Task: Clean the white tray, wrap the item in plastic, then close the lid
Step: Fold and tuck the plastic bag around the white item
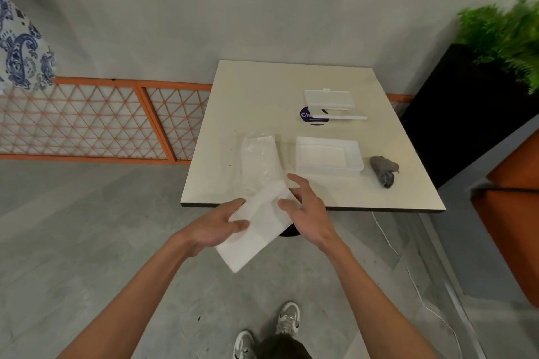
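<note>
A flat white rectangular item hangs over the table's near edge, held between both hands. My left hand grips its left side with thumb on top. My right hand touches its right end with fingers spread and fairly straight. A clear plastic bag lies on the table just beyond the item. The white tray sits right of the bag. A white lid lies further back. A crumpled grey cloth rests right of the tray.
The cream table stands against an orange lattice fence. A purple round sticker shows under the lid. A black planter with a fern stands at the right, an orange seat nearer. A white cable runs across the floor.
</note>
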`<state>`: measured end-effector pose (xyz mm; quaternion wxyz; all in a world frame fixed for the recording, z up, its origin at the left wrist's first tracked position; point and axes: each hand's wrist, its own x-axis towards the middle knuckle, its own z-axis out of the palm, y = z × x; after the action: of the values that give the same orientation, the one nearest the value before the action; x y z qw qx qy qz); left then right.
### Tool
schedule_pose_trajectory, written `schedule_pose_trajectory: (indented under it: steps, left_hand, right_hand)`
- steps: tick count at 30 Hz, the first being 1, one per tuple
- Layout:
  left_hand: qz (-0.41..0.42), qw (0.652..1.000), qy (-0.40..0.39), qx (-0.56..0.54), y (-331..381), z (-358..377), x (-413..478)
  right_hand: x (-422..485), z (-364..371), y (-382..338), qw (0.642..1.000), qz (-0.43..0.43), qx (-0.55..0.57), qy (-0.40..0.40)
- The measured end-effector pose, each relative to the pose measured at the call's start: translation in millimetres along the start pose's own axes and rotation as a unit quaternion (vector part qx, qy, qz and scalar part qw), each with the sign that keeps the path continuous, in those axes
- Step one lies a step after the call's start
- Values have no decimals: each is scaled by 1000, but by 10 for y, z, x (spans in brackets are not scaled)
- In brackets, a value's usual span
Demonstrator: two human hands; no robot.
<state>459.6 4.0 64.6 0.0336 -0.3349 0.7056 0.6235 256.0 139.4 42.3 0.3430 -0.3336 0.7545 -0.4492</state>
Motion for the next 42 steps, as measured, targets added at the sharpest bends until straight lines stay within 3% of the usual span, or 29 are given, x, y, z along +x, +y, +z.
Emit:
schedule_pose_trajectory:
  steps: [7, 14, 17, 25, 29, 38, 42]
  left_hand:
    - [34, 999, -9, 37, 477, 20, 346]
    - [19, 995, 78, -55, 816, 197, 1138]
    - [34, 992, 120, -34, 940, 377, 1485]
    - [45, 974, 210, 77, 1315, 656, 2305]
    - [40, 963, 238, 116, 1375, 679, 2613]
    - [16, 952, 229, 203, 1211, 788, 2993]
    - [10, 926, 218, 309, 1161, 824, 3058]
  right_hand:
    - [143, -443, -22, 999, 3, -9, 44]
    - [534, -1057, 191, 982, 45, 58, 176]
    - [743, -1308, 255, 980, 20, 32, 195]
    - [1378, -1894, 407, 973, -31, -130, 186]
    - [1688, -2031, 514, 973, -17, -146, 179]
    - [1991, -2077, 791, 956, -26, -270, 111]
    - [2056, -2029, 843, 926, -61, -362, 91]
